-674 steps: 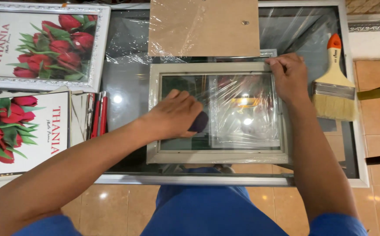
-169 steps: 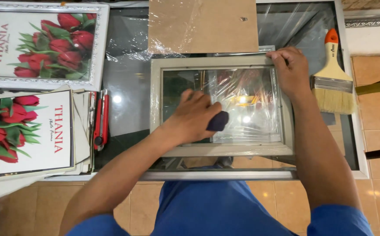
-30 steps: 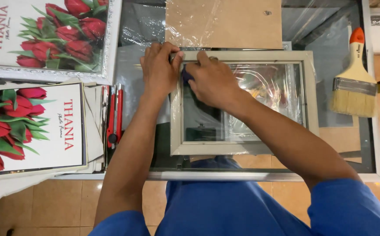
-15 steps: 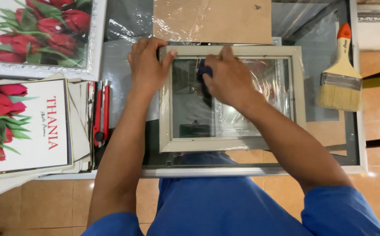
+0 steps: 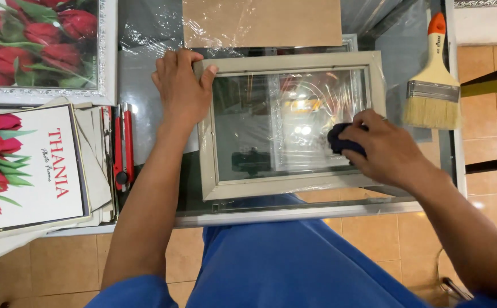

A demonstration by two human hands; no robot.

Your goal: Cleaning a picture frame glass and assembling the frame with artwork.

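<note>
Dark cloth (image 5: 339,140) under right hand (image 5: 382,151), on frame glass (image 5: 271,125).

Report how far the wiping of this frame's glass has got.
Done: the pale picture frame lies flat on the glass table, its pane mostly reflective. In hand: the left hand pins the top-left corner while the right hand presses a dark cloth at the pane's right edge. Left: cannot tell which patches remain unwiped.

Bare glass table (image 5: 151,122) lies open left of the frame (image 5: 291,191); the paintbrush (image 5: 434,85) and cardboard sheet (image 5: 262,21) crowd right and top.
</note>
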